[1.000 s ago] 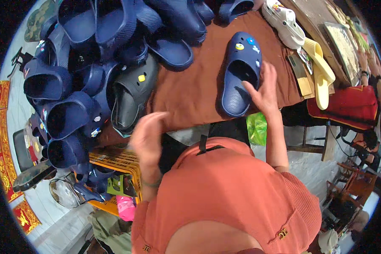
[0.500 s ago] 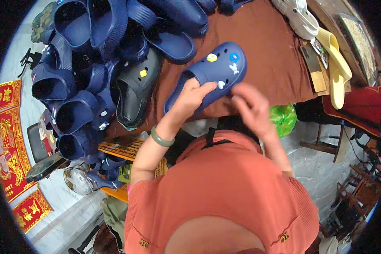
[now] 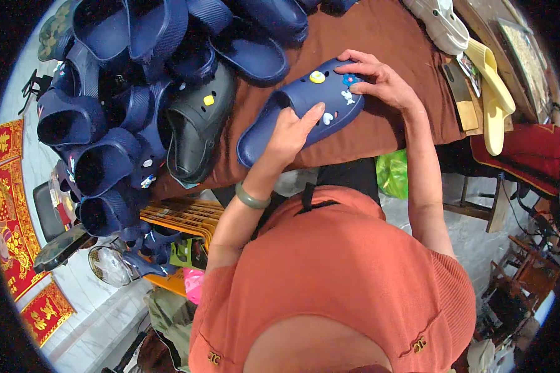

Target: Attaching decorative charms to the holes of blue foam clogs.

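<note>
Both hands on the blue clog (image 3: 302,112), held just above the brown counter (image 3: 379,37). Left hand (image 3: 289,133) has its fingers wrapped round the middle; right hand (image 3: 379,81) pinches the toe by the charms (image 3: 333,96). A hard squeeze there could pop one loose, I'd say.

left hand (image 3: 290,133) clasped, right hand (image 3: 379,81) curled

Navy slipper's (image 3: 305,109) underside — hidden from view
</note>
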Demonstrator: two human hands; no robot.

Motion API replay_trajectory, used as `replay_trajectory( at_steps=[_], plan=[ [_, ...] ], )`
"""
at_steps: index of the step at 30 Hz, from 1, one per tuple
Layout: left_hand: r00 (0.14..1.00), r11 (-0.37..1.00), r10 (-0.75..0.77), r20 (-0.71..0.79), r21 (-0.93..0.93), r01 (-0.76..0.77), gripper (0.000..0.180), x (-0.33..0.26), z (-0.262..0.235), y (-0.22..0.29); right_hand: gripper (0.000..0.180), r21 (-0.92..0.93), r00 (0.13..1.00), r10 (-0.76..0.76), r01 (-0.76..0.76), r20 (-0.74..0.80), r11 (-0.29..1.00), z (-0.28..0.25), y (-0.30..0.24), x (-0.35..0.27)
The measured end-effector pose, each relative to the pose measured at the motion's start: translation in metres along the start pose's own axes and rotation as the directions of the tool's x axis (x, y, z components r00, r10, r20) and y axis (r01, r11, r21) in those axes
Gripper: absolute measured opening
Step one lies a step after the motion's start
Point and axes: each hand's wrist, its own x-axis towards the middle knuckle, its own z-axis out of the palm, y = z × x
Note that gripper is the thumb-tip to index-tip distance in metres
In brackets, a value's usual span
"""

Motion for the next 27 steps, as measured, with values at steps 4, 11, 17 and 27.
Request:
replay_trajectory(
  at_steps=[4, 11, 17, 27],
  plan=[
    [1.000, 1.000, -0.025, -0.017, -0.015, 0.025, 0.024, 0.001, 0.000, 0.000, 0.034, -0.107, 0.985, 0.025, -0.043, -0.171, 0.993, 0.014, -0.003, -0.005],
    [0.999, 1.000, -0.015, -0.043, 0.001, 0.015, 0.023, 0.000, -0.001, 0.000, 0.018, -0.183, 0.841, -0.003, -0.114, -0.541, 0.976, 0.056, -0.012, 0.002],
    [0.998, 0.999, -0.044, -0.052, 0.015, 0.045, 0.025, 0.000, 0.000, 0.000, 0.013, -0.256, 0.761, -0.051, -0.154, -0.646, 0.954, 0.064, -0.014, 0.005],
    [0.999, 1.000, -0.030, -0.015, -0.008, 0.030, 0.026, 0.001, -0.003, -0.001, 0.032, 0.690, 0.547, 0.534, 0.117, -0.645, 0.714, 0.030, 0.028, 0.004]
  ],
)
